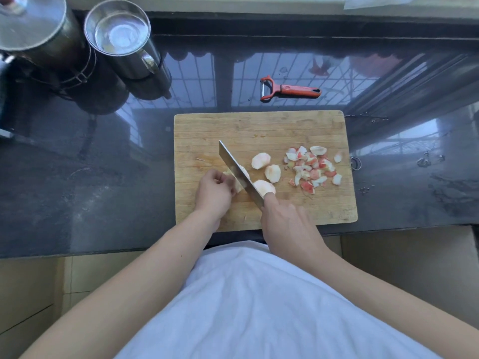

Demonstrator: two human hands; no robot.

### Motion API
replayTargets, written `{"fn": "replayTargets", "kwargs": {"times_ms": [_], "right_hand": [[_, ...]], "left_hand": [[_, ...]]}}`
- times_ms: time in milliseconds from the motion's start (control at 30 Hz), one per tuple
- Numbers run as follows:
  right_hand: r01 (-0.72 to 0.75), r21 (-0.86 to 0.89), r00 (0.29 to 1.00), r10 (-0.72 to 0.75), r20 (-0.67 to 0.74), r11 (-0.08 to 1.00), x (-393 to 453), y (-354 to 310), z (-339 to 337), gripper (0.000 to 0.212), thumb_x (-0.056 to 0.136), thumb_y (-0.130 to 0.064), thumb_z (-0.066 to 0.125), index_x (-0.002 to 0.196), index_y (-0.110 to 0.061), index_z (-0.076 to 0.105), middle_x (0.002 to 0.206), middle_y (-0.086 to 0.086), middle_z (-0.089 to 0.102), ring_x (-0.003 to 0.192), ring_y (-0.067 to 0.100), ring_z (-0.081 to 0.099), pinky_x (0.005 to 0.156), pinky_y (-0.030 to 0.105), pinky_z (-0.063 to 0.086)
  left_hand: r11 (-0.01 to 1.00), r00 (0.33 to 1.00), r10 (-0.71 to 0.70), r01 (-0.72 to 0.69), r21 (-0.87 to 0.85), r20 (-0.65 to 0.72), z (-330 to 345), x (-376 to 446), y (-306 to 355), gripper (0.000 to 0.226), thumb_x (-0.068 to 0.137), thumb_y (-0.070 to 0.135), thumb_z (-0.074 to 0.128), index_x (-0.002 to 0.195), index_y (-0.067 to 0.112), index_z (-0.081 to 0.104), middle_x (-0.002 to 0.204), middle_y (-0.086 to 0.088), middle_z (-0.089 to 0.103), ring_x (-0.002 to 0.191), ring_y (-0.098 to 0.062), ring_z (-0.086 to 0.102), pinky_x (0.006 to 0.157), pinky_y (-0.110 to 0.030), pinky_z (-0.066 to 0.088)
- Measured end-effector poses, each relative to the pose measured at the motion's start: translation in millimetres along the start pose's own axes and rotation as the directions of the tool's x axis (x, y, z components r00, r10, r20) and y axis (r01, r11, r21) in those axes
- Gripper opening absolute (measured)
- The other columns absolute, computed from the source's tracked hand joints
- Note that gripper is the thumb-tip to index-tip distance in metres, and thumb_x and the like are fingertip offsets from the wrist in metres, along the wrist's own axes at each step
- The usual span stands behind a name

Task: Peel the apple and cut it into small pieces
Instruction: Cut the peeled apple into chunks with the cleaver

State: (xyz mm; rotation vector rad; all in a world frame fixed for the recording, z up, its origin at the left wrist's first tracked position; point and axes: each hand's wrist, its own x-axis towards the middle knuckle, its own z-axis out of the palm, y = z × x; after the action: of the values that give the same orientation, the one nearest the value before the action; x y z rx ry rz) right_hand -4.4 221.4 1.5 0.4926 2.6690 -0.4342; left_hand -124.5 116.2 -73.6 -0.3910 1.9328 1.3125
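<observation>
On board (259, 128), hands: left (213, 194) pinches apple piece (237, 183), right (286, 222) grips knife (237, 169).

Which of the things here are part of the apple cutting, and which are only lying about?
In use:
- wooden cutting board
- steel knife, gripped by right hand
- peeled apple piece held by left hand
- three pale peeled apple chunks
- red-and-white peel scraps

Lying about:
- red peeler
- two steel pots

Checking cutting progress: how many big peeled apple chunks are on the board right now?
4. One under the knife, held by the left hand; one beside the blade near the right hand; two loose further right. More may be hidden behind the left hand.
</observation>
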Motion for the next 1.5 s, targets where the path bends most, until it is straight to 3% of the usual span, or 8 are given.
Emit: {"fn": "replayTargets", "kwargs": {"times_ms": [100, 267, 367, 767, 933, 1100, 1300, 1500], "right_hand": [[-0.006, -0.032, 1.0, 0.006, -0.001, 0.999, -2.5, -1.4, 3.7, 0.023, 0.09, -0.003, 0.04, 0.083, -0.02, 0.026, 0.063, -0.006, 0.032, 0.049, 0.026, 0.031, 0.047, 0.036, 0.021], [0.001, -0.072, 1.0, 0.001, 0.027, 0.997, -11.0, -1.8, -1.2, 0.024, 0.086, -0.001, 0.038, 0.087, -0.021, 0.025, 0.066, -0.008, 0.026, 0.055, 0.03, 0.037, 0.05, 0.037, 0.027], [-0.018, -0.07, 0.999, 0.019, 0.026, 0.997, -14.9, -2.3, -6.3, 0.024, 0.088, -0.001, 0.037, 0.088, -0.021, 0.023, 0.067, -0.008, 0.024, 0.05, 0.024, 0.027, 0.047, 0.035, 0.015], [-0.02, -0.035, 0.999, 0.021, 0.03, 0.999, -4.0, 1.6, 0.1, 0.025, 0.086, 0.001, 0.042, 0.088, -0.019, 0.026, 0.067, -0.005, 0.035, 0.049, 0.022, 0.03, 0.045, 0.034, 0.015], [-0.01, -0.071, 0.999, 0.012, 0.031, 0.997, 4.9, -11.2, -1.5, 0.025, 0.086, 0.0, 0.042, 0.091, -0.017, 0.025, 0.078, -0.002, 0.041, 0.068, 0.034, 0.056, 0.047, 0.035, 0.02], [-0.01, -0.132, 1.0, 0.01, 0.005, 0.991, 12.3, -23.9, 1.8, 0.033, 0.081, 0.004, 0.049, 0.093, -0.017, 0.026, 0.079, -0.002, 0.043, 0.077, 0.028, 0.067, 0.043, 0.03, 0.013], [-0.013, -0.117, 1.0, 0.012, -0.01, 0.993, 18.2, -25.6, 4.1, 0.037, 0.08, 0.006, 0.051, 0.092, -0.017, 0.025, 0.079, -0.001, 0.045, 0.079, 0.032, 0.067, 0.045, 0.031, 0.017], [-0.003, -0.091, 1.0, 0.001, -0.025, 0.996, 20.7, -24.8, 1.1, 0.042, 0.077, 0.008, 0.054, 0.093, -0.017, 0.024, 0.081, 0.0, 0.041, 0.08, 0.032, 0.064, 0.048, 0.031, 0.023]], "left_hand": [[1.0, 1.0, 0.005, -0.005, -0.002, 0.012, -0.5, 1.9, -0.6, 0.023, 0.098, 0.029, 0.059, 0.077, 0.021, 0.052, 0.082, 0.0, 0.069, 0.099, -0.033, 0.074, 0.083, -0.042, 0.054], [1.0, 1.0, 0.004, -0.004, -0.004, 0.004, 0.4, 1.9, 0.2, 0.022, 0.097, 0.027, 0.059, 0.077, 0.021, 0.052, 0.084, -0.002, 0.07, 0.099, -0.034, 0.073, 0.085, -0.044, 0.056], [1.0, 1.0, 0.001, -0.001, -0.002, -0.009, -0.2, 1.2, 1.0, 0.022, 0.097, 0.025, 0.059, 0.077, 0.021, 0.052, 0.088, -0.004, 0.071, 0.099, -0.034, 0.073, 0.089, -0.05, 0.057], [1.0, 1.0, -0.005, 0.005, 0.002, -0.029, 1.0, 1.3, 1.9, 0.023, 0.099, 0.026, 0.058, 0.078, 0.021, 0.052, 0.093, -0.004, 0.072, 0.099, -0.03, 0.074, 0.074, -0.035, 0.051], [0.999, 0.999, -0.039, 0.039, -0.02, -0.005, -3.2, -0.4, 7.4, 0.02, 0.1, 0.028, 0.056, 0.082, 0.022, 0.049, 0.086, -0.001, 0.069, 0.099, -0.028, 0.075, 0.065, -0.034, 0.04], [0.997, 0.998, -0.069, 0.069, -0.037, 0.001, -5.8, 2.3, 11.2, 0.013, 0.102, 0.026, 0.055, 0.09, 0.02, 0.053, 0.107, -0.016, 0.075, 0.102, -0.032, 0.074, 0.063, -0.033, 0.042], [0.993, 0.996, -0.084, 0.086, -0.082, 0.032, -8.7, 9.0, 10.3, 0.012, 0.1, 0.025, 0.06, 0.091, 0.018, 0.056, 0.105, -0.015, 0.076, 0.099, -0.035, 0.074, 0.097, -0.048, 0.057], [0.996, 0.997, -0.081, 0.082, -0.048, 0.016, -8.7, 7.2, 16.7, 0.013, 0.101, 0.025, 0.055, 0.094, 0.014, 0.057, 0.101, -0.011, 0.076, 0.1, -0.034, 0.073, 0.095, -0.05, 0.058]]}}
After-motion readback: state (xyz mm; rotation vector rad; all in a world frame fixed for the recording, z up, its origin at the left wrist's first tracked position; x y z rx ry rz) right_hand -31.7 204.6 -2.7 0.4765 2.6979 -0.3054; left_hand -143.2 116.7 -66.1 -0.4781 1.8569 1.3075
